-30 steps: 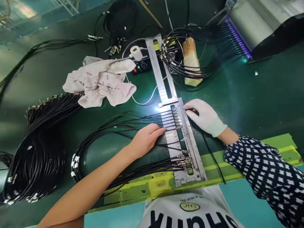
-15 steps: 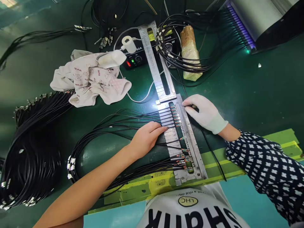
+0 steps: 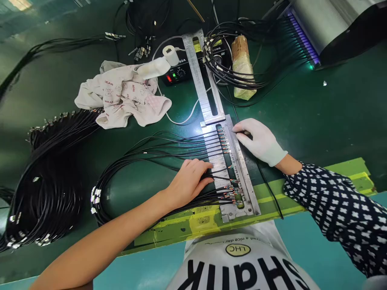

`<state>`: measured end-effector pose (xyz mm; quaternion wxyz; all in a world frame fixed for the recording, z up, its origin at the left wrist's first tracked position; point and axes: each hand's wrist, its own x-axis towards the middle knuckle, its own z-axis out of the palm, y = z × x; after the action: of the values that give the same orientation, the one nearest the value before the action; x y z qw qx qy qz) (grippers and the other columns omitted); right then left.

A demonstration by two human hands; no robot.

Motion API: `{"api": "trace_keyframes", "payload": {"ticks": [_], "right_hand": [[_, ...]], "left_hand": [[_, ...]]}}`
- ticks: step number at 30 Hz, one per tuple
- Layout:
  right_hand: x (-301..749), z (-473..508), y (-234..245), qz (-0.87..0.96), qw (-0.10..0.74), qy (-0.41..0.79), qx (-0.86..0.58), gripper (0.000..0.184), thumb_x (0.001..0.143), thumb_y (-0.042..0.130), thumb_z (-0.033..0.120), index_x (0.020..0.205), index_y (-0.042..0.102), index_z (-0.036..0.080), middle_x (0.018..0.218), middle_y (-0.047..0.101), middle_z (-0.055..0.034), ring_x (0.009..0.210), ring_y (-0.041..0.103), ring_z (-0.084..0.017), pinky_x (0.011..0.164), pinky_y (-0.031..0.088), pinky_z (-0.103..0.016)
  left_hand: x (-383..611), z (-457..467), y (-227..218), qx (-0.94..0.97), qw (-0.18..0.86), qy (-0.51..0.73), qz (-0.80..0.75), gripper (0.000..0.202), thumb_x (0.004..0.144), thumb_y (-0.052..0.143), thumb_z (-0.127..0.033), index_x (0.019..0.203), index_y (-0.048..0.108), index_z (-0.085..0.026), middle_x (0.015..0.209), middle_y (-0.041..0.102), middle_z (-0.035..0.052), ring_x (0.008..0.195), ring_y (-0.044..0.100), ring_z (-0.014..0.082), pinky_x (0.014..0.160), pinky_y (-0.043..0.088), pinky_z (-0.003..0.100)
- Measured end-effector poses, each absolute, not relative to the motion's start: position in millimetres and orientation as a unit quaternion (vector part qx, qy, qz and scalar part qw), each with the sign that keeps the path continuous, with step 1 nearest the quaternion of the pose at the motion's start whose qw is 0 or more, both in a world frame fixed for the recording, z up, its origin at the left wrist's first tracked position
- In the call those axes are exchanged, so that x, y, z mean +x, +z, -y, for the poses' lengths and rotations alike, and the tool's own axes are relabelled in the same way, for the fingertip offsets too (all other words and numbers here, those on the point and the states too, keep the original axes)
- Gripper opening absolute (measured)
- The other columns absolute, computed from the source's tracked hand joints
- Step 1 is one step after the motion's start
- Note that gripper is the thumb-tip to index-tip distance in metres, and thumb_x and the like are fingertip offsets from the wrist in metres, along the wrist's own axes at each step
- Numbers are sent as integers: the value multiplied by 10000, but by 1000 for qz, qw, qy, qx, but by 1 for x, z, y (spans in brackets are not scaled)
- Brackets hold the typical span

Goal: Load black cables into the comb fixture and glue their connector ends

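A long slotted metal fixture (image 3: 242, 177) lies on the green table, with several black wires (image 3: 169, 151) laid across it from the left, their coloured tips in its slots. My bare left hand (image 3: 190, 181) rests palm down on the wires at the fixture's left edge, its fingers curled over one wire. On the fixture's right edge sits my right hand (image 3: 258, 141) in a white glove, fingers closed on a thin dark tool or wire; what exactly it holds is unclear.
A large bundle of black wires (image 3: 45, 185) lies at the left. A crumpled printed cloth (image 3: 123, 96), a black control box (image 3: 178, 74), a second metal strip (image 3: 201, 80), a wire coil (image 3: 229, 60) and a wrapped block (image 3: 242, 68) lie beyond. A machine (image 3: 329, 24) stands at top right.
My left hand has slid down the fixture towards me, from the upper row of wires to a lower one. The gloved right hand has stayed in place.
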<state>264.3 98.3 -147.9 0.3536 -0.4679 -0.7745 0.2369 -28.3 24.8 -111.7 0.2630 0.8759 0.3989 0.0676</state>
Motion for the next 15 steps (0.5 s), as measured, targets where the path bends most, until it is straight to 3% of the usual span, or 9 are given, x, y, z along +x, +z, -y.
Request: {"api": "trace_keyframes", "payload": {"ticks": [8, 15], "right_hand": [[264, -95, -148, 774, 360, 238, -463, 157, 965, 594, 183, 1069, 702, 230, 1103, 710, -57, 1058, 652, -253, 970, 530, -446], [264, -96, -146, 777, 362, 238, -457, 158, 972, 580, 178, 1067, 693, 233, 1104, 708, -63, 1056, 649, -255, 967, 532, -448]], "left_hand": [[-32, -25, -110, 804, 359, 208, -425, 85, 1002, 572, -207, 1010, 657, -205, 999, 638, 38, 978, 588, 150, 880, 498, 302], [-29, -35, -116, 846, 208, 217, -440, 105, 1005, 550, -178, 1057, 640, -189, 991, 649, 45, 957, 611, 148, 851, 536, 292]]}}
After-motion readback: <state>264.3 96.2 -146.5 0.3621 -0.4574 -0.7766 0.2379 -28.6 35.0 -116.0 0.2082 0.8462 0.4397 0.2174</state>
